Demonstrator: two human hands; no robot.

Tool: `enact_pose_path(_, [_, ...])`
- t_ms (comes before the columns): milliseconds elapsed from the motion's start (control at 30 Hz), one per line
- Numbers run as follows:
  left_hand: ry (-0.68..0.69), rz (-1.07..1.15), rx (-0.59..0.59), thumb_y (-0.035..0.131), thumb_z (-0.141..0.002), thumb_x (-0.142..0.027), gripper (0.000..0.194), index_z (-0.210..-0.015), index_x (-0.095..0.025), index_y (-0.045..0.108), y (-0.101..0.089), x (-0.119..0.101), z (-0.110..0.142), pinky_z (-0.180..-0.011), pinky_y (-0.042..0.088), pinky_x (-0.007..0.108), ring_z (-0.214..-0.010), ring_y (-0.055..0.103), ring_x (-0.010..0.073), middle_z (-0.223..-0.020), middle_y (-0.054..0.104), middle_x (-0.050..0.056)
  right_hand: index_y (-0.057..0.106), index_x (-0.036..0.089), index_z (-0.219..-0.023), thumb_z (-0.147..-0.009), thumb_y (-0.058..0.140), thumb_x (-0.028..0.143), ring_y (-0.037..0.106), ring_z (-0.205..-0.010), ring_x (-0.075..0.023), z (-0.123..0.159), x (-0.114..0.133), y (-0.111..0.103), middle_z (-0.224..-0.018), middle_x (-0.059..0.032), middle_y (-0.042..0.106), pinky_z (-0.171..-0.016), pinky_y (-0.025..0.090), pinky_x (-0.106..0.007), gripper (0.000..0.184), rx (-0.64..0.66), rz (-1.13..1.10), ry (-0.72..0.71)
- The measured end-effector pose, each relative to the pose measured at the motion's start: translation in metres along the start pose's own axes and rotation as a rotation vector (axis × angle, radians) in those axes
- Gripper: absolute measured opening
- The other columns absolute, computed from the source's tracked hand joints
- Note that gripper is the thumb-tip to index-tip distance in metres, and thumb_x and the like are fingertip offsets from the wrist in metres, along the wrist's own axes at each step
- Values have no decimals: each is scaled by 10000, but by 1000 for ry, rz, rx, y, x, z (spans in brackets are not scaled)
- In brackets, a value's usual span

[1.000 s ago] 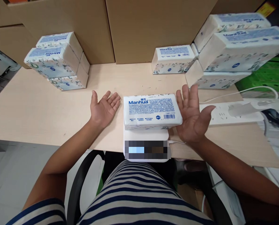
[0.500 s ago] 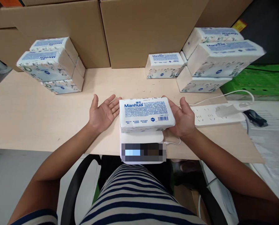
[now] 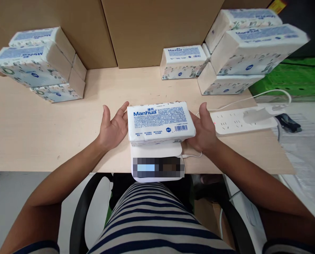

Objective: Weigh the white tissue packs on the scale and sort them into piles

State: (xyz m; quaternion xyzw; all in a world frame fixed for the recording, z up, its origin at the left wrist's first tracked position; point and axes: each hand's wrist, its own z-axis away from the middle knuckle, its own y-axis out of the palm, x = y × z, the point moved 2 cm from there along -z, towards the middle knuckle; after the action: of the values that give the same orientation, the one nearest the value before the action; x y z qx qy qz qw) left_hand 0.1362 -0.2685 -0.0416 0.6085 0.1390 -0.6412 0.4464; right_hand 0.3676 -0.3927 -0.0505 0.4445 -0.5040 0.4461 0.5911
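A white tissue pack [image 3: 160, 121] with blue "Manhua" print lies flat on a white scale [image 3: 157, 150], whose display is blurred out, at the table's front edge. On the pack's left, my left hand [image 3: 112, 128] is open, palm turned up and thumb raised; its fingertips reach beside or behind the pack's edge. My right hand [image 3: 203, 130] is open at the pack's right end, thumb up, with its fingers partly hidden behind the pack. Whether the hidden fingers touch the pack I cannot tell.
Tissue packs are stacked at the left [image 3: 33, 67] and at the right [image 3: 252, 53], with a single-height pack [image 3: 184, 63] beside the right stack. Cardboard boxes [image 3: 162, 31] stand along the back. A white power strip [image 3: 242, 120] with a plug and cables lies right of my right hand.
My left hand has moved closer around the pack's left end, its fingers now more hidden. The view has tilted and shifted slightly. The pack stays on the scale.
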Motion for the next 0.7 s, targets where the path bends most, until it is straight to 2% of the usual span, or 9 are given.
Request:
enact_pose_path(133, [-82, -61, 110, 132, -984, -860, 904, -1582, -291, 499, 11, -2, -1, -1290, 351, 698, -1633, 357, 386, -1552, 653, 64, 644, 334, -1463, -893, 44, 954, 452, -1587, -342, 0, 1, 7, -1470, -35, 719, -1246, 438, -634, 1034, -49, 122, -49])
enact_pose_path(200, [-114, -47, 146, 59, -984, -852, 941, -1596, -278, 485, 15, -4, -6, -1313, 317, 678, -1623, 378, 381, -1541, 662, 62, 659, 343, -1443, -881, 78, 975, 440, -1593, -344, -2, 3, 5, -1501, -22, 702, -1233, 440, -620, 1026, -106, 191, -84])
enact_pose_path(333, [-133, -29, 71, -119, -970, -800, 1041, -1578, -244, 518, 13, -7, -16, -1329, 290, 659, -1609, 412, 362, -1445, 723, 77, 682, 332, -1412, -875, 116, 990, 473, -1564, -373, -6, 5, -2, -1528, -25, 685, -1190, 453, -644, 1020, -202, 241, -134])
enact_pose_path(433, [-89, -17, 3, -63, -998, -777, 977, -1547, -252, 551, 9, -6, -20, -1335, 315, 617, -1612, 414, 336, -1427, 731, 70, 656, 324, -1461, -893, 136, 975, 491, -1554, -364, -7, 0, -5, -1519, -54, 689, -1223, 440, -642, 1008, -182, 173, -102])
enact_pose_path(533, [-12, -10, -33, -8, -998, -788, 952, -1513, -237, 574, 4, -2, -21, -1330, 347, 584, -1630, 380, 334, -1486, 693, 86, 536, 318, -1582, -922, 109, 936, 443, -1594, -335, -8, -8, -11, -1584, -68, 632, -1278, 399, -631, 1000, -167, 112, -47])
enact_pose_path(700, [207, -97, -211, 168, -1011, -805, 831, -1378, -240, 656, -12, -8, -19, -1350, 305, 551, -1632, 379, 320, -1569, 630, 114, 191, 282, -1740, -932, 14, 889, 226, -1686, -248, -12, -8, -38, -1809, -46, 279, -1358, 281, -561, 1025, -300, 112, -121])
